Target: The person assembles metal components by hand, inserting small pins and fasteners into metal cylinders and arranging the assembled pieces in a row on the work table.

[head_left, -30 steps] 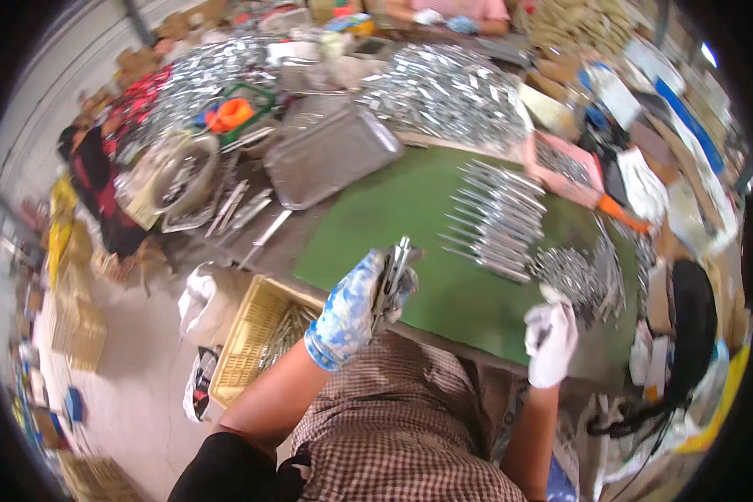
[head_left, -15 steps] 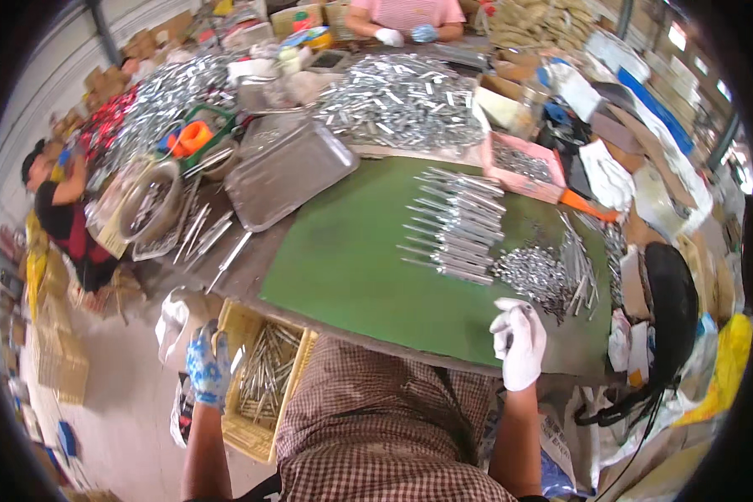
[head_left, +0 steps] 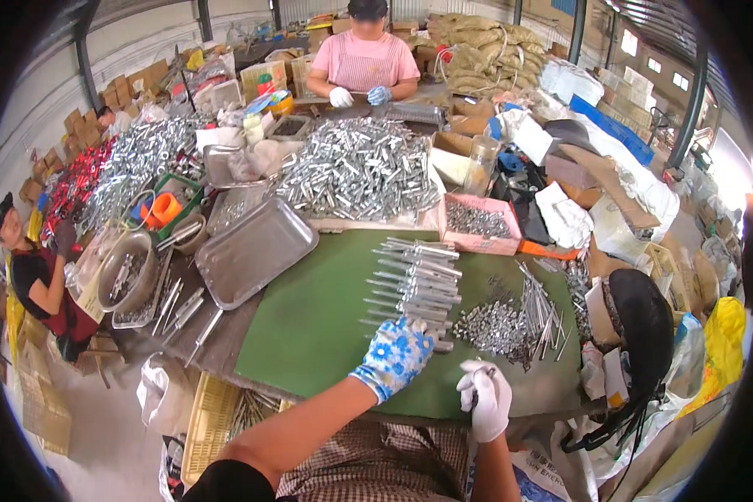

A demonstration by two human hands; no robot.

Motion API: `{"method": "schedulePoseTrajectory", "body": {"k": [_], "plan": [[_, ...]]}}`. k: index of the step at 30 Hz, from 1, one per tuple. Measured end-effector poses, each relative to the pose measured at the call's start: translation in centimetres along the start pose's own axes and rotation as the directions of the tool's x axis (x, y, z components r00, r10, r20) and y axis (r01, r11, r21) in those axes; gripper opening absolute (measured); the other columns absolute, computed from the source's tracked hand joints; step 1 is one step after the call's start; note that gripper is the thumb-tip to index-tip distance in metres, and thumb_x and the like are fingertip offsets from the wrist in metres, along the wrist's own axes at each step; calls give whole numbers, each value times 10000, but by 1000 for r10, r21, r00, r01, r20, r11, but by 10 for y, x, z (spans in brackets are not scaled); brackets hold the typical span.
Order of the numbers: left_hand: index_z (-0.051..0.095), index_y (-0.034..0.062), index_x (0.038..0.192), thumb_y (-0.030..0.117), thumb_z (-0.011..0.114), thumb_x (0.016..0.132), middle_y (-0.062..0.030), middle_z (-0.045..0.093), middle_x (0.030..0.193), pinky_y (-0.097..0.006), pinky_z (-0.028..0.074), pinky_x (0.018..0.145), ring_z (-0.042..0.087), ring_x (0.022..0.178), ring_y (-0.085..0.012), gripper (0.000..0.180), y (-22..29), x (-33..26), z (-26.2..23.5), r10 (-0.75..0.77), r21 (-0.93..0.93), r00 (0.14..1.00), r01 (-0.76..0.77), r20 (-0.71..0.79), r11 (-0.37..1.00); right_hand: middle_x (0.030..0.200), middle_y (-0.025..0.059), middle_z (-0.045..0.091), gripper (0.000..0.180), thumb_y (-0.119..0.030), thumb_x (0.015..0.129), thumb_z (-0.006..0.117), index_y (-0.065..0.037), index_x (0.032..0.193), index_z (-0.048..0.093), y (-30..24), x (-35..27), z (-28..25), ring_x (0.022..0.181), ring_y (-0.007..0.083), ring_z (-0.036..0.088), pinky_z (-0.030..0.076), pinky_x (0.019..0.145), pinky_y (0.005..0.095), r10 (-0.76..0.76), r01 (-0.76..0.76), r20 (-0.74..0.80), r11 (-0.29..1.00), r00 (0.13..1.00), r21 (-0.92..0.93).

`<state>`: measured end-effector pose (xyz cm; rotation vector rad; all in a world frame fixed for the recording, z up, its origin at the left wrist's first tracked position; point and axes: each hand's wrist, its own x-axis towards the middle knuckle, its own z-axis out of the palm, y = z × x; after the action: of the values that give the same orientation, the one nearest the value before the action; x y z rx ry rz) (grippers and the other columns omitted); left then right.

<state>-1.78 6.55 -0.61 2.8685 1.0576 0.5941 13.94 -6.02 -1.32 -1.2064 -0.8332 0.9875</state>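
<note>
Row of long silver metal bolts (head_left: 416, 280) laid side by side on the green table mat (head_left: 309, 326), heads right, thin ends left, stacked as a column running away from the person. Nearest bolts sit under the left hand in a blue-flowered white work glove (head_left: 396, 356), palm down on them. Right hand in a plain white glove (head_left: 485, 397) is closed around a small dark part, just right of the left hand, near the pile of small silver nuts (head_left: 489, 325)
</note>
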Motion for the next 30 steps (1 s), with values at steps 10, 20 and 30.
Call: {"method": "schedulePoseTrajectory", "body": {"k": [10, 20, 30], "plan": [[587, 81, 1140, 166, 659, 838, -169, 593, 981, -448, 520, 717, 624, 823, -367, 322, -16, -31, -14, -45, -359, 999, 53, 29, 932, 742, 90, 607, 276, -188, 986, 462, 32, 1079, 602, 2, -1, -4, 517, 81, 460, 370, 465, 218, -46, 47, -18, 996, 999, 74], [561, 90, 1244, 236, 526, 933, -111, 619, 1088, -369, 546, 795, 632, 971, -258, 346, -11, -47, 15, 366, -51, 924, -373, -112, 926, 676, 43, 620, 320, -206, 991, 467, 31, 1157, 603, -14, 4, 6, 458, 44, 467, 362, 433, 211, 185, -183, -16, 954, 983, -239], [519, 122, 1336, 270, 521, 928, -83, 647, 1122, -333, 559, 746, 660, 925, -242, 433, 16, -42, -29, 325, -211, 932, -289, 161, 934, 664, 36, 609, 199, -199, 934, 583, -22, 953, 672, -21, -10, -14, 539, 100, 528, 416, 507, 256, 262, -229, 60, 916, 963, -330]]}}
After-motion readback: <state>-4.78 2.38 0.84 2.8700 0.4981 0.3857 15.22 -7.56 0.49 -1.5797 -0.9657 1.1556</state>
